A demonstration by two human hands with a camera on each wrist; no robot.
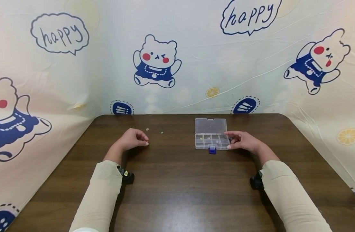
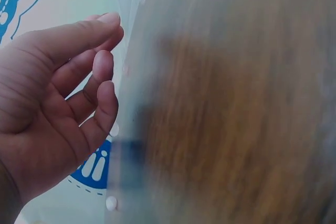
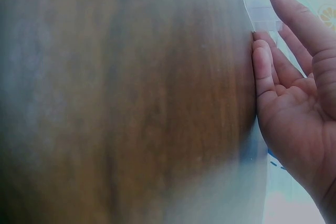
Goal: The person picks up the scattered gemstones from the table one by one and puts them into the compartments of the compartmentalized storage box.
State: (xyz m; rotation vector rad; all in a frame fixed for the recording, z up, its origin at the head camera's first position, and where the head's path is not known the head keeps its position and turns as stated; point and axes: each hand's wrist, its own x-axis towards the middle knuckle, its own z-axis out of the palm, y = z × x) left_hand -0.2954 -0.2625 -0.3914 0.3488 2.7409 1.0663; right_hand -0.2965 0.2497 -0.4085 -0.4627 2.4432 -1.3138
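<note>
My left hand (image 1: 134, 138) is just over the table at the left, thumb and index fingertips pinched together. A tiny orange-red piece (image 1: 147, 141) shows at those fingertips; its kind is too small to tell. In the left wrist view the left hand (image 2: 68, 87) has its other fingers curled, and the pinched piece is hidden. A clear plastic compartment box (image 1: 198, 145) lies with its lid (image 1: 210, 125) raised at the back and a blue latch (image 1: 212, 150) in front. My right hand (image 1: 243, 141) grips the box's right side between thumb and fingers.
Two small pale pieces, one (image 1: 147, 129) beyond the left hand and another (image 1: 162, 132) to its right, lie on the brown table (image 1: 177, 180). A few small pale or yellowish bits (image 1: 201, 139) sit in box compartments. A printed cloth (image 1: 194, 64) hangs behind the table.
</note>
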